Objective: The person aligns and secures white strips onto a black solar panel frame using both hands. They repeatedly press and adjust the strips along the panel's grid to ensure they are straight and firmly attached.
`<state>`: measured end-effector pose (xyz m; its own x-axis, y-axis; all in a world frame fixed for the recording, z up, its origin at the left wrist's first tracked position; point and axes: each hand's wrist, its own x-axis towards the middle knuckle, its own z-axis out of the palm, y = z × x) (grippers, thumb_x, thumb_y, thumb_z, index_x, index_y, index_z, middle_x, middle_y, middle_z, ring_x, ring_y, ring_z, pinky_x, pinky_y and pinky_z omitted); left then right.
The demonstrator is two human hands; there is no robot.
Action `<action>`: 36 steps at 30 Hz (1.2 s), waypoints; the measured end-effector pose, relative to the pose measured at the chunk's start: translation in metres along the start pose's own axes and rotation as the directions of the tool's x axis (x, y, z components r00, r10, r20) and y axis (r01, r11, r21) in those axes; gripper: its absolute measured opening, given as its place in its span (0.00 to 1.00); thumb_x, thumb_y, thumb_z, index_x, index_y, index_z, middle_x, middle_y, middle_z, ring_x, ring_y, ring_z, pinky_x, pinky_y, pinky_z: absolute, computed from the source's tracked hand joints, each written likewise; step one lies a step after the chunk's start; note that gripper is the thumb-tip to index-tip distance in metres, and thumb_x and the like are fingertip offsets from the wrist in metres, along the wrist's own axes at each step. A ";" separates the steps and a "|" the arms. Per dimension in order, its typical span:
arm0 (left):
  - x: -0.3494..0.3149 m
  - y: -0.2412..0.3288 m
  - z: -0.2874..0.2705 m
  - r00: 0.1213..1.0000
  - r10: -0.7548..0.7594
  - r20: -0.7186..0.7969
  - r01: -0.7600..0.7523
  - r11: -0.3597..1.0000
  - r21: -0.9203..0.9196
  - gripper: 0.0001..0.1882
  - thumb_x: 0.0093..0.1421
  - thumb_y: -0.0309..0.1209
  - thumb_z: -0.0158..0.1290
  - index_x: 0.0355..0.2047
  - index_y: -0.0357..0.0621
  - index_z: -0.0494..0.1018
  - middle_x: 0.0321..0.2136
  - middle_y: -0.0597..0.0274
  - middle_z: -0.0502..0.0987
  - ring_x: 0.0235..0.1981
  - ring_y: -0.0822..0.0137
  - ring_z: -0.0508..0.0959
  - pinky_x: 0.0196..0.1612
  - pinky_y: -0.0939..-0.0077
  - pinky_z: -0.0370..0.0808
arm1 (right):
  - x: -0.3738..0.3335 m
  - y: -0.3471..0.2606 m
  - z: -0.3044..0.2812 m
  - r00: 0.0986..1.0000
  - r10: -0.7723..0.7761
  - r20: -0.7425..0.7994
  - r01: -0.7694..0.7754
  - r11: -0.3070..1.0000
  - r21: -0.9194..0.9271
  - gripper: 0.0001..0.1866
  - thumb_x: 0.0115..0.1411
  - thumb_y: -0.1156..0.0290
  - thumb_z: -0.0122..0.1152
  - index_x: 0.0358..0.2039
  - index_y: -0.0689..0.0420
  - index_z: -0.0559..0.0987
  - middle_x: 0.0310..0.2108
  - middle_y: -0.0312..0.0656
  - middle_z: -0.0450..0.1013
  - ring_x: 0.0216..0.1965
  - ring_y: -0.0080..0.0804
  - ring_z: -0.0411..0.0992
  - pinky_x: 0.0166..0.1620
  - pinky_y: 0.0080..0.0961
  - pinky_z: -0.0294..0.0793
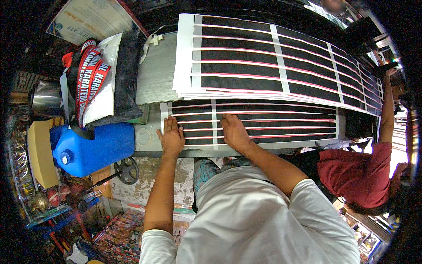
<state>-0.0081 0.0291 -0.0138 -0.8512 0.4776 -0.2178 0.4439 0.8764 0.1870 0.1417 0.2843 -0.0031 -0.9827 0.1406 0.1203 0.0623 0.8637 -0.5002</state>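
Observation:
A long panel of black strips (pixel 281 132), edged with white and red lines, lies on the grey table along its front edge. Pale grey bands cross the strips. My left hand (pixel 172 137) rests flat on the panel's left end, fingers stretched out and a little apart. To its right, my right hand (pixel 236 133) is closed, its bent fingers against the panel just right of a pale crossing band (pixel 214 119). Whatever those fingers may hold is hidden. Behind both hands, a larger stack of similar striped sheets (pixel 237 57) overlaps the panel's far side.
A blue jerrycan (pixel 99 147) stands left of the table, near a silver and black bag (pixel 105 88) draped with red printed straps (pixel 90 72). A framed certificate (pixel 88 20) leans behind. At right, a person in a maroon shirt (pixel 351 174) reaches toward the stack's far end.

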 end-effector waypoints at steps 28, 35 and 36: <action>0.004 0.084 0.019 0.929 0.370 0.019 -0.367 0.927 -0.082 0.26 0.74 0.31 0.49 0.70 0.39 0.70 0.75 0.51 0.66 0.76 0.50 0.65 0.75 0.40 0.62 | -0.016 0.012 0.002 0.998 -0.044 0.038 0.045 0.998 -0.035 0.22 0.66 0.73 0.57 0.59 0.70 0.79 0.66 0.58 0.71 0.68 0.56 0.68 0.70 0.48 0.68; 0.001 0.086 0.019 0.923 0.385 0.009 -0.383 0.921 -0.067 0.27 0.75 0.34 0.48 0.70 0.37 0.69 0.76 0.48 0.63 0.77 0.45 0.62 0.75 0.38 0.61 | -0.017 0.010 0.003 0.996 -0.050 0.070 0.057 0.992 -0.109 0.25 0.67 0.71 0.57 0.62 0.70 0.77 0.69 0.56 0.69 0.70 0.54 0.66 0.70 0.49 0.68; 0.000 0.088 0.020 0.924 0.383 0.018 -0.382 0.923 -0.047 0.27 0.75 0.35 0.48 0.71 0.37 0.68 0.76 0.48 0.63 0.77 0.46 0.61 0.75 0.38 0.61 | -0.017 0.011 0.005 0.995 -0.063 0.073 0.071 0.991 -0.114 0.25 0.67 0.70 0.57 0.62 0.70 0.77 0.70 0.56 0.68 0.70 0.54 0.66 0.70 0.49 0.68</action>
<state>0.0365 0.1076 -0.0165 -0.6112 0.7777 -0.1469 0.7215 0.6238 0.3004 0.1582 0.2885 -0.0151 -0.9948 0.0505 0.0887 0.0121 0.9212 -0.3890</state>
